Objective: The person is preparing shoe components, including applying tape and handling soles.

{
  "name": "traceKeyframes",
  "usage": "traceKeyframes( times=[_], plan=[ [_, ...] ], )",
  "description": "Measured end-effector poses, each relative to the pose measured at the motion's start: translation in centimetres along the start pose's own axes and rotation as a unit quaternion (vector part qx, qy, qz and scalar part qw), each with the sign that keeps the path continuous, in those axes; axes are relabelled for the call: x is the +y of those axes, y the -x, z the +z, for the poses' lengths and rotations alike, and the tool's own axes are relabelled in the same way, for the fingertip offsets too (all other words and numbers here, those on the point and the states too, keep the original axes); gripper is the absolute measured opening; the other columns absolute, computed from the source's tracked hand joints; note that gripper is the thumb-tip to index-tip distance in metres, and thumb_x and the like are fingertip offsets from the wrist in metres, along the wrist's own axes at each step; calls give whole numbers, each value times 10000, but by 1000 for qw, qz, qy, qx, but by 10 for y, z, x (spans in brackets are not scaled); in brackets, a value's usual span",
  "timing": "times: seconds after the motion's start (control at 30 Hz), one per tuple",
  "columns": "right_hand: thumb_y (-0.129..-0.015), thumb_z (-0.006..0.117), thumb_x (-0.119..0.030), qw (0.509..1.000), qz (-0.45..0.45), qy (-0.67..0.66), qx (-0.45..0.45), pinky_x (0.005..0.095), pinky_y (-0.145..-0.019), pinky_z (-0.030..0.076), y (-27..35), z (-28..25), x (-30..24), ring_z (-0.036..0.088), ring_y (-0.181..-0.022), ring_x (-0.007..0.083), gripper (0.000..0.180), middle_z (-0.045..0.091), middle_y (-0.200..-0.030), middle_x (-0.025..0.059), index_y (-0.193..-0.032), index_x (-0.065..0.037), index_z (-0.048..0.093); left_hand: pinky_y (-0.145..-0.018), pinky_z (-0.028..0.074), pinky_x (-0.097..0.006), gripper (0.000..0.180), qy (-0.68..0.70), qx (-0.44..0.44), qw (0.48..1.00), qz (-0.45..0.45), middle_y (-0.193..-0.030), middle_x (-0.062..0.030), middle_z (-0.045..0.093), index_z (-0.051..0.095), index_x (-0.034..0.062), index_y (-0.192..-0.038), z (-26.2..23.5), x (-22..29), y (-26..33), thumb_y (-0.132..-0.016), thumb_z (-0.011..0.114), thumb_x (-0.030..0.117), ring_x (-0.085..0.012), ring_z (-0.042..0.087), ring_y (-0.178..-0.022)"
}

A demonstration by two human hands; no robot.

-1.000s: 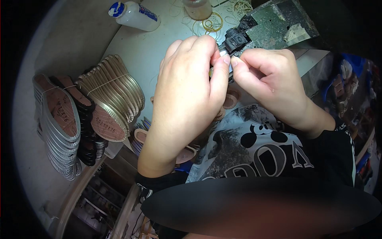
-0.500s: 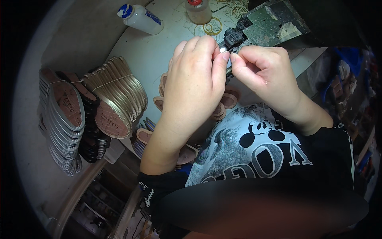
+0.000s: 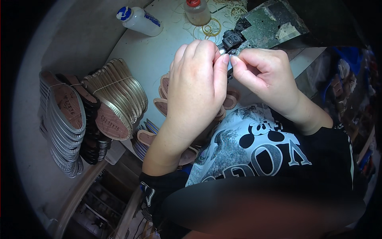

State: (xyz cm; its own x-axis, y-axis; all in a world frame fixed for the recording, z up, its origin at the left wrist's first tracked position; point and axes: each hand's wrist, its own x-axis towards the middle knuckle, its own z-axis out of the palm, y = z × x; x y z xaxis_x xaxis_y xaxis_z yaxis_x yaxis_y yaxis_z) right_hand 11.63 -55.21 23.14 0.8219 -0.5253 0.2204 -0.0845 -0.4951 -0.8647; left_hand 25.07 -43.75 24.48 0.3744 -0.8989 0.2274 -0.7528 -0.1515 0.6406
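My left hand (image 3: 198, 77) is closed, its thumb and bent fingers pinched together just in front of a small black machine head (image 3: 232, 40). Close beside it, my right hand (image 3: 267, 71) pinches thumb against forefinger, the two thumb tips almost meeting. Whatever lies between the fingers is mostly covered by the hands; only a small pale bit (image 3: 222, 51) shows by the left fingertips. The black head joins a worn green machine body (image 3: 274, 28). Partly behind my left hand and wrist, several brown insoles (image 3: 160, 106) lie on the white tabletop (image 3: 133, 51).
At the left stand tied bundles of insoles: silver-edged (image 3: 65, 131), black-edged (image 3: 89, 107) and gold-edged (image 3: 123, 85). A white bottle with a blue cap (image 3: 143, 23) and a red-capped jar (image 3: 197, 14) stand at the back. Loose rubber bands (image 3: 234, 12) lie near the machine.
Both hands sit slightly lower in the picture, still pinched at the machine head. The insoles near my left wrist show a little differently.
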Motion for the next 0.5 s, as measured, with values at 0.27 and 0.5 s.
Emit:
traceKeyframes(
  times=[0.27,0.5],
  plan=[
    [-898,664,-125,1000,22,-12,3,327,-469,395,-1,-1,-3,489,-460,179,294,542,-556,94,-644,-13,569,-781,446,-463,149,4,0,1000,-10,-869,-149,593,559,13,-866,1,0,-1,-929,628,129,-356,560,-851],
    [-892,668,-128,1000,26,3,15,329,-463,403,-1,2,-4,500,-449,196,290,548,-547,101,-640,-14,581,-777,443,-462,154,8,6,1000,-7,-862,-148,586,557,16,-861,2,-1,0,-931,630,132,-354,553,-840]
  ],
)
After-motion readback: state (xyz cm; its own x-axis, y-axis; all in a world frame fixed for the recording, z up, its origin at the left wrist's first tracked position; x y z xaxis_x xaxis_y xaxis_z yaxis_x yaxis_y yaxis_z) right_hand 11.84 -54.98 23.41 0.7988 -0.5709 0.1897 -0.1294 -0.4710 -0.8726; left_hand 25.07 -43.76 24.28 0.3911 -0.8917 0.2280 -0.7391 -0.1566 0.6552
